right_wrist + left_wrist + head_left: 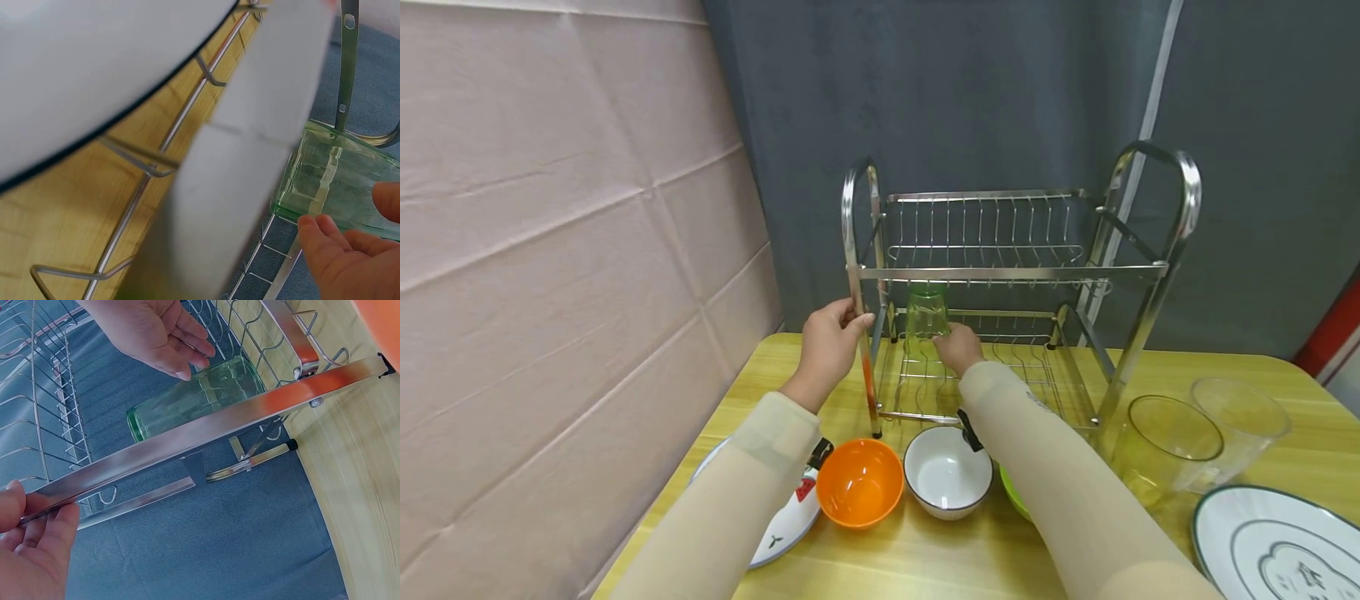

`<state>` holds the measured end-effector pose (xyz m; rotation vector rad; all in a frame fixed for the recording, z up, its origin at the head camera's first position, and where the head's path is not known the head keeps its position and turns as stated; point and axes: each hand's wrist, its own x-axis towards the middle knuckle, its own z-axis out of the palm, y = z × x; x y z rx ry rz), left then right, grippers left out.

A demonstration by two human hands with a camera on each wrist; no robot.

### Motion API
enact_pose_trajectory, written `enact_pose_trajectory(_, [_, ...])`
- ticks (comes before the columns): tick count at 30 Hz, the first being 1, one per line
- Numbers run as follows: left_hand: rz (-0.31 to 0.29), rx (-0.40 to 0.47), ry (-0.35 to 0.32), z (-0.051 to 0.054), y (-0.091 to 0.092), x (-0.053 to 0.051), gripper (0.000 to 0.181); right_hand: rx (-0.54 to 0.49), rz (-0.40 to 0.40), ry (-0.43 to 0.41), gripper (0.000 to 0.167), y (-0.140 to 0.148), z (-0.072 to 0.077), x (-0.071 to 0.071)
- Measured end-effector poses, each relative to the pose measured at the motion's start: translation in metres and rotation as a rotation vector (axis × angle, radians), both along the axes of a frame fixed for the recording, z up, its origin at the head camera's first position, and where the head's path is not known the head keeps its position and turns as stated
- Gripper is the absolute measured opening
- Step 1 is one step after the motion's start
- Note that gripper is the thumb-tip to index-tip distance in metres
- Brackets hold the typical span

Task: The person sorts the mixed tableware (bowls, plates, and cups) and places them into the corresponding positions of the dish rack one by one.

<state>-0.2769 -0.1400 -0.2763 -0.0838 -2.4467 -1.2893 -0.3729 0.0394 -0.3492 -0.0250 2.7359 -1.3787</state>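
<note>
So, the green glass (927, 321) is standing on end on the lower tier (917, 417) of a two-level metal dish rack (1000, 273), over toward the left side. The right hand (958, 348) is right up next to it, fingers loosely extended and thumb apart from them, not wrapped round the glass. The fingertips look super close to its side, but honestly I can't tell if they're actually touching. The left hand (830, 348) has the rack's front left post (867, 367) pinched between thumb and fingers.

Just in front of the rack there's a little row of bowls: an orange bowl (860, 485), a white bowl (947, 471) with a dark rim, and a bright green bowl (1013, 493) mostly hidden by the right sleeve (1052, 450). A plate with a watermelon print (786, 533) is partly covered by the left sleeve (730, 500). Off to the right you've got a yellow glass (1150, 475) and a clear glass (1247, 433) close together, plus a white plate with a dark green rim (1232, 521) nearer the camera. It's all on a wood-look table (880, 575), grey curtain (1000, 100) behind, pale pink cloth (550, 250) on the left.
</note>
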Motion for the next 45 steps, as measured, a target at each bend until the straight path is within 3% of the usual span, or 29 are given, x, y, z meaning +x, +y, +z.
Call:
enact_pose_trajectory(21, [0.011,-0.011,-0.010,0.001,0.000,0.002,0.022,-0.001,0.011,0.008,0.057,-0.007,-0.004,-0.006])
enact_pose_trajectory(31, [0.001,-0.030,0.004,0.000,0.001,0.002,0.020,-0.042,-0.017,0.073,0.074,-0.006,0.005,-0.012])
enact_pose_trajectory(38, [0.001,-0.034,0.006,0.000,0.002,0.001,0.020,-0.008,0.013,0.058,0.082,-0.010,0.012,-0.017])
enact_pose_trajectory(45, [-0.006,-0.035,0.005,-0.001,0.001,0.001,0.019,0.076,0.069,0.080,0.085,-0.016,0.009,-0.021])
